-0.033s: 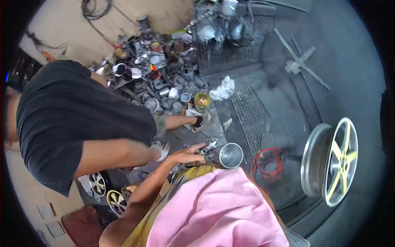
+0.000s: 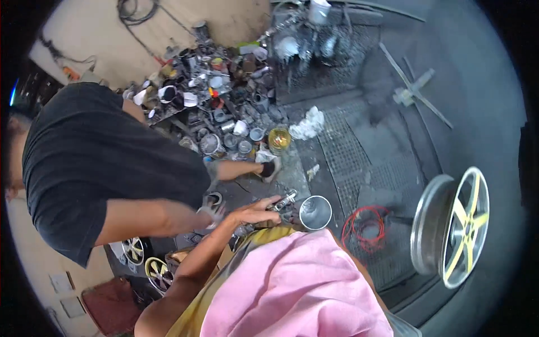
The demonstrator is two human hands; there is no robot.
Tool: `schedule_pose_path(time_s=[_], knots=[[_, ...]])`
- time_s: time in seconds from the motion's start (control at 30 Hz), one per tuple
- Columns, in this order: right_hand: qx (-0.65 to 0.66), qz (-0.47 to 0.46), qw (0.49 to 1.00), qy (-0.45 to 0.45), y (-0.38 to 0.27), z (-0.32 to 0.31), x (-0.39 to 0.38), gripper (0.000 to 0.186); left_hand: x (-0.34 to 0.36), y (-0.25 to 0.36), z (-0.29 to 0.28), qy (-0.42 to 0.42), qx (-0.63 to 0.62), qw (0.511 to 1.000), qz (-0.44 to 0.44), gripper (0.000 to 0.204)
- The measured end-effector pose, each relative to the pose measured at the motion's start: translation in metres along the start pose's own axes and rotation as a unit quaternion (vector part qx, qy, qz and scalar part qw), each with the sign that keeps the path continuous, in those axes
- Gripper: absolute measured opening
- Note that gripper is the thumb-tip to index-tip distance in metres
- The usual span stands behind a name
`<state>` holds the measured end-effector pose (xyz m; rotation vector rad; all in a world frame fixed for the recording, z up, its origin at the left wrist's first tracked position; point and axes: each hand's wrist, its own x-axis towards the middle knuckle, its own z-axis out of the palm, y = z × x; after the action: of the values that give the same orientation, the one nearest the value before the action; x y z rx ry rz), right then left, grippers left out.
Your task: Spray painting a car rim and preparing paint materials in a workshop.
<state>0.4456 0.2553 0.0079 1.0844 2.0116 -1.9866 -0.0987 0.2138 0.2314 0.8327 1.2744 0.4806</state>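
My left hand (image 2: 257,212) reaches in from the lower left, fingers closed around the metal body of a spray gun (image 2: 286,199). Right beside the gun is a round cup (image 2: 315,213) with a silvery inside, its mouth facing up; it seems joined to the gun. Greyish fingers, apparently my right hand (image 2: 289,214), show dimly between gun and cup. The pink cloth on my front hides most of my right arm, and how those fingers close is unclear. To the right, apart from both hands, a silver wheel rim (image 2: 470,227) with yellowish spokes stands upright.
A co-worker in a dark T-shirt (image 2: 106,163) bends in from the left, a blurred hand (image 2: 210,216) close to my left forearm. Used cans and cups (image 2: 224,106) are heaped at the back. A red hose (image 2: 365,227) lies coiled on the floor. More wheels (image 2: 159,273) stand lower left.
The co-worker's hand has shifted slightly left, away from my left hand. The surroundings sit a little lower in view. My hands hold the same pose at the spray gun.
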Motion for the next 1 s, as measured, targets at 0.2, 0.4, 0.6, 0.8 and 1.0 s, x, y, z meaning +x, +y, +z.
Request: schedule_pose_path(time_s=[0.2, 0.4, 0.6, 0.8, 1.0], knots=[[0.037, -0.029, 0.997, -0.066, -0.222, 0.059, 0.244, 0.06, -0.018, -0.014, -0.028, 0.148, -0.108, 0.983, 0.03, 0.096], [-0.114, 0.04, 0.989, -0.083, -0.299, 0.026, 0.294, 0.05, -0.011, -0.02, -0.102, 0.257, -0.28, 0.925, 0.024, 0.085], [-0.042, 0.059, 0.997, 0.018, -0.449, 0.008, 0.335, 0.047, 0.033, -0.02, -0.217, 0.281, -0.274, 0.919, 0.025, 0.074], [-0.098, -0.065, 0.97, 0.214, -0.553, 0.025, 0.415, 0.052, 0.088, 0.063, -0.314, 0.263, -0.164, 0.95, 0.017, 0.089], [-0.052, -0.079, 0.931, 0.352, -0.581, 0.008, 0.463, 0.047, 0.132, 0.131, -0.333, 0.114, -0.246, 0.958, 0.089, 0.078]])
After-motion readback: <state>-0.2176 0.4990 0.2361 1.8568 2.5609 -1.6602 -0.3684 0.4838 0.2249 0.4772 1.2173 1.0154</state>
